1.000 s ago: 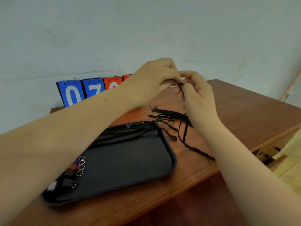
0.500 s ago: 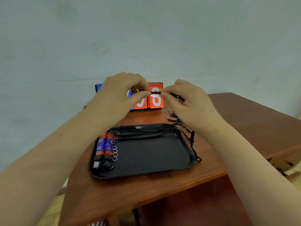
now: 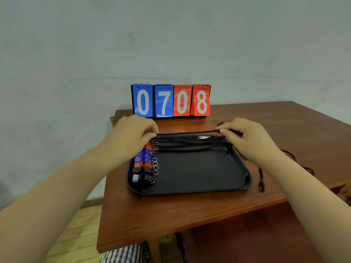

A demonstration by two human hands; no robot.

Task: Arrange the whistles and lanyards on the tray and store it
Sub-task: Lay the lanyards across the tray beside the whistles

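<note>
A black tray (image 3: pixel 245 184) lies on the brown table. Several whistles (image 3: pixel 143 164), red, blue and black with small metal rings, line its left side. Several black lanyards (image 3: pixel 190 145) lie side by side across the tray's far end. My left hand (image 3: pixel 133 135) and my right hand (image 3: pixel 247 139) each pinch one end of a black lanyard (image 3: pixel 188 133), stretched straight just above the tray's far rim. A loose lanyard end (image 3: pixel 261 179) trails on the table right of the tray.
A flip scoreboard (image 3: pixel 171 100) reading 0708 stands at the table's back edge against the wall. More black cord (image 3: pixel 296 158) lies on the table (image 3: pixel 171 209) behind my right wrist. Wooden floor shows at lower left, below the table's front edge.
My hands have moved apart and come down from in front of the scoreboard to the tray's far rim, pulling the lanyard straight. The view has shifted and the whole scoreboard now shows.
</note>
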